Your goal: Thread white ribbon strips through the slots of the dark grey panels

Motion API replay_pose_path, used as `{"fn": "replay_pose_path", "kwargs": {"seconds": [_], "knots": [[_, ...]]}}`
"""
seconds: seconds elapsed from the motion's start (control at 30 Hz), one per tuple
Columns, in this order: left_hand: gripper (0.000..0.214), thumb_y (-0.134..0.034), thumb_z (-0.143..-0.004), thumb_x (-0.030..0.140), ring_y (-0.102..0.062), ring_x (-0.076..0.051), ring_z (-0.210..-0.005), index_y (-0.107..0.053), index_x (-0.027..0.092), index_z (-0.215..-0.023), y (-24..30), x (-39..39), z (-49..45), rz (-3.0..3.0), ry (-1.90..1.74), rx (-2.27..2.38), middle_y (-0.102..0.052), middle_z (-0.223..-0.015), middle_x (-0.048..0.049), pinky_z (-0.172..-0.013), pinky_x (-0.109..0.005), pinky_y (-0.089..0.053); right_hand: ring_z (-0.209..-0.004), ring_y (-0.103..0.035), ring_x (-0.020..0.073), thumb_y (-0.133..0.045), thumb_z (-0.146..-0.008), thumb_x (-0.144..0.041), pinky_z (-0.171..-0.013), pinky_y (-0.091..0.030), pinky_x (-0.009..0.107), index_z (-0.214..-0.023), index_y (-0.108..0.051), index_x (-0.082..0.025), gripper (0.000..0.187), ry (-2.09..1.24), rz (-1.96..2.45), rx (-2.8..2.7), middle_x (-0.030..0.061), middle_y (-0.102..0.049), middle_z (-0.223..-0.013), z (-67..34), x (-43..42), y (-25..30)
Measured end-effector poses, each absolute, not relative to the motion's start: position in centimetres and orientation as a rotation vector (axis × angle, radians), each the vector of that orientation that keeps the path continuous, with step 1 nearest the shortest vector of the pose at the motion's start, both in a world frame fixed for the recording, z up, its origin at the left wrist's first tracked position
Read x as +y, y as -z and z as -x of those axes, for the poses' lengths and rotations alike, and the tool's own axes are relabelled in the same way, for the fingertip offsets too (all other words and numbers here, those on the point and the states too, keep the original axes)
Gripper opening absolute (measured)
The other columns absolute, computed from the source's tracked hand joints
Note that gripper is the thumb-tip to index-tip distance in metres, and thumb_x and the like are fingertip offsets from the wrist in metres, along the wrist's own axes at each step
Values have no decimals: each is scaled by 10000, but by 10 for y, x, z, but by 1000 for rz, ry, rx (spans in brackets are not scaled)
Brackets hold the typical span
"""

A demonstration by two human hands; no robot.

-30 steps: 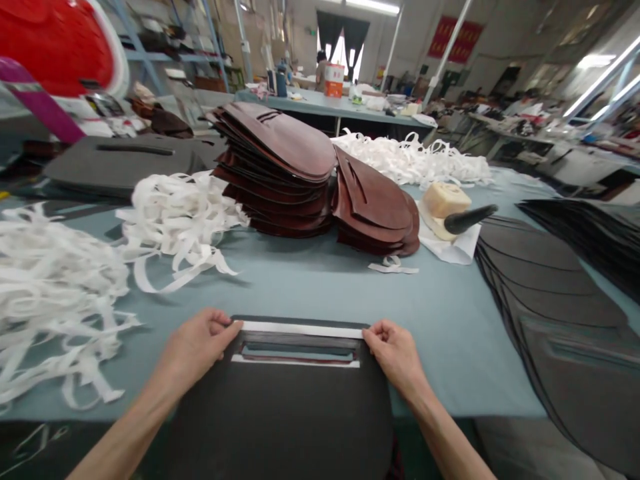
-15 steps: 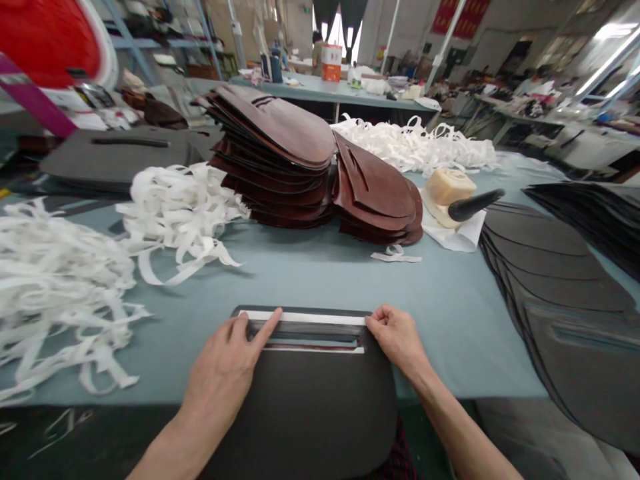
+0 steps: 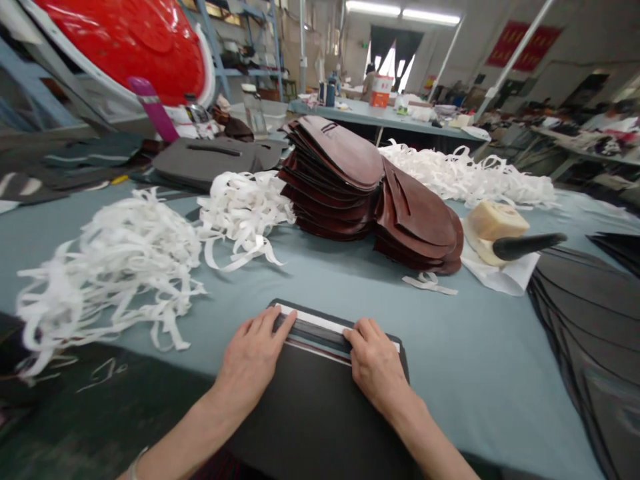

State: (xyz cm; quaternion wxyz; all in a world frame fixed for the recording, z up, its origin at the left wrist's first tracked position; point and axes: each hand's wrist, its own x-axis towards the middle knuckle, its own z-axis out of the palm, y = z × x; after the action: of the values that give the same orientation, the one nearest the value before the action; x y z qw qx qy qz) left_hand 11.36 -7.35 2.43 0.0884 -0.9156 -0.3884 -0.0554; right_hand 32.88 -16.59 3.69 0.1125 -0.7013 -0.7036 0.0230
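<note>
Right hand (image 3: 377,363) slid inward, curled on white strip (image 3: 321,322) — left hand (image 3: 253,360) flat — banner (image 3: 525,45) illegible.

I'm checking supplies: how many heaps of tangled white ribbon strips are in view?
3: the nearest heap at left, a smaller heap beside the brown leathery stacks and a far heap behind them; others may be hidden.

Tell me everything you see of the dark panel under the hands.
The dark panel is flat, matte and leather-like, with rounded far corners and a long slot near its far edge. A white strip lies between slot and edge. It overhangs the blue-green table; its near end leaves the picture. The left hand and right hand rest on its far part.
</note>
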Motion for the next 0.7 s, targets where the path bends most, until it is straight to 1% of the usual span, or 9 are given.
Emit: {"fn": "replay_pose_path", "kwargs": {"seconds": [0.07, 0.1, 0.17, 0.23, 0.33, 0.37, 0.43, 0.57, 0.7], "knots": [[542, -357, -848, 15, -485, -257, -1231, -484, 213, -1337, -20, -71, -109, 2768, 271, -1194, -517, -1334, -143, -963, -400, -446, -864, -500, 202, -464, -833, -70, -760, -403, 307, -852, -613, -173, 182, -94, 2057, -2010, 75, -566, -905, -335, -163, -38], [527, -362, -848, 22, -473, -255, -1247, -486, 191, -1331, -18, -70, -108, 2782, 331, -1207, -511, -1345, -143, -984, -403, -434, -887, -504, 209, -480, -840, -97, -766, -402, 312, -819, -597, -176, 142, -70, 2053, -2000, 79, -569, -929, -338, -161, -39], [478, -373, -860, 57, -456, -253, -1266, -494, 147, -1313, -14, -68, -107, 2798, 453, -1219, -510, -1348, -151, -1019, -412, -410, -922, -512, 230, -512, -874, -200, -765, -401, 331, -855, -585, -178, 78, 14, 2072, -2009, 94, -577, -987, -343, -155, -41], [427, -379, -883, 108, -453, -250, -1268, -503, 126, -1291, -11, -67, -108, 2808, 551, -1235, -523, -1334, -150, -1040, -423, -393, -869, -534, 236, -502, -911, -329, -724, -397, 338, -887, -576, -179, 169, 95, 2161, -2013, 101, -596, -944, -344, -146, -41], [391, -385, -906, 168, -451, -246, -1263, -503, 129, -1276, -11, -67, -107, 2813, 651, -1286, -536, -1317, -135, -1053, -435, -384, -734, -543, 225, -439, -933, -450, -664, -373, 336, -779, -556, -198, 317, 175, 2296, -2009, 80, -605, -767, -337, -129, -40], [387, -383, -908, 172, -450, -243, -1262, -501, 132, -1275, -12, -68, -107, 2815, 673, -1300, -536, -1316, -130, -1056, -435, -383, -731, -543, 228, -432, -935, -456, -660, -365, 336, -745, -548, -205, 336, 189, 2294, -2021, 80, -604, -751, -332, -123, -39], [380, -382, -909, 166, -449, -238, -1261, -502, 135, -1269, -13, -69, -107, 2818, 705, -1323, -537, -1313, -126, -1060, -432, -379, -783, -543, 242, -454, -930, -431, -668, -357, 335, -729, -547, -207, 315, 191, 2228, -2061, 91, -609, -793, -319, -110, -38], [378, -407, -893, 156, -454, -237, -1251, -508, 148, -1257, -15, -71, -106, 2819, 738, -1368, -530, -1316, -122, -1060, -433, -379, -861, -533, 242, -490, -919, -312, -697, -356, 326, -792, -562, -191, 190, 104, 2083, -2094, 99, -605, -896, -291, -86, -36], [386, -416, -887, 148, -437, -236, -1261, -498, 155, -1264, -16, -71, -106, 2829, 723, -1395, -521, -1321, -113, -1070, -430, -366, -840, -539, 238, -509, -897, -262, -709, -353, 331, -808, -565, -194, 126, -46, 2007, -2054, 73, -616, -861, -278, -70, -34]]}}
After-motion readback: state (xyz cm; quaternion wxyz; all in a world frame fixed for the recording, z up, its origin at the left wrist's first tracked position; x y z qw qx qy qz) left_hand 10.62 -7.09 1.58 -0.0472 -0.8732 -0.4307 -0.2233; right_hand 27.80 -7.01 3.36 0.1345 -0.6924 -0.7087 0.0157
